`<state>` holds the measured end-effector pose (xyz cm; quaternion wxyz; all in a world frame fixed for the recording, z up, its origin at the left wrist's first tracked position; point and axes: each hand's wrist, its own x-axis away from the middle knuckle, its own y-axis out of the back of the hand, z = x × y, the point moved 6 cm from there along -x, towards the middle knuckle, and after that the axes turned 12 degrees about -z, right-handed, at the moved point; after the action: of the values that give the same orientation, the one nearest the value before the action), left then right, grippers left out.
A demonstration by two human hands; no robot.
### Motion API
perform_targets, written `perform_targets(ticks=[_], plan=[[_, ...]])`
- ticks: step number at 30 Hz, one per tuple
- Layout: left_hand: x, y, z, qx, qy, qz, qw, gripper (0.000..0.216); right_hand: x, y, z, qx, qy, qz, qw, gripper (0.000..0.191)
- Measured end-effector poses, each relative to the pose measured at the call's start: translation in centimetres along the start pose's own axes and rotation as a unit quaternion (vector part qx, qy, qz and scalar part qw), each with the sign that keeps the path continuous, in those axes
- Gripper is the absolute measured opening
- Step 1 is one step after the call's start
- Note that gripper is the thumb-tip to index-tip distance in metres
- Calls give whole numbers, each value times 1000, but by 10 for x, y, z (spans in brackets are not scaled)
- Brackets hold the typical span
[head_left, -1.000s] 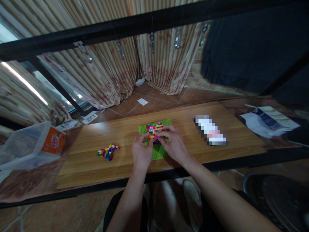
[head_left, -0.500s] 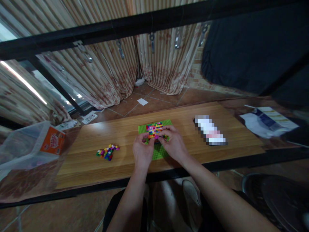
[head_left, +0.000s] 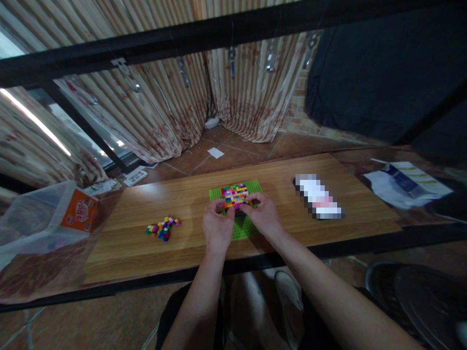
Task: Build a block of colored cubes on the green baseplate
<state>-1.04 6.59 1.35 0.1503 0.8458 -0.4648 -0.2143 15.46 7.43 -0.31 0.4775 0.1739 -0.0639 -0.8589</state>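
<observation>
A block of many-coloured toy bricks (head_left: 235, 193) sits over the green baseplate (head_left: 241, 232) in the middle of the wooden table. My left hand (head_left: 219, 221) is curled around the block's left side, thumb at the near edge. From the right, my right hand (head_left: 264, 214) grips the same block, its thumb close to the left one near a pink brick. Both hands hide the block's near corners. Left of my hands lies a loose cluster of coloured bricks (head_left: 164, 227).
A phone with a blurred screen (head_left: 319, 197) rests on the wooden table (head_left: 138, 260), right of my hands. Beyond the left end stands a clear plastic tub (head_left: 40, 218) with an orange label. Papers (head_left: 408, 184) lie past the right end.
The fingers of my right hand have drawn back a little to the right, so more of the block's top shows. The baseplate's far right corner has shifted slightly right.
</observation>
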Motion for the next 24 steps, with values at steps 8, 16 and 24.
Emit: perform_targets(ticks=[8,16,24], plan=[[-4,-5,10,81,57,-9,995,30,-2,-5,-6,-36,-33,0,999,15],[-4,-17,28,184,118,3,976,35,-3,-6,-8,-42,-38,-4,998,14],[-3,-18,28,182,124,11,975,35,-3,-4,-4,-28,-35,1,999,14]])
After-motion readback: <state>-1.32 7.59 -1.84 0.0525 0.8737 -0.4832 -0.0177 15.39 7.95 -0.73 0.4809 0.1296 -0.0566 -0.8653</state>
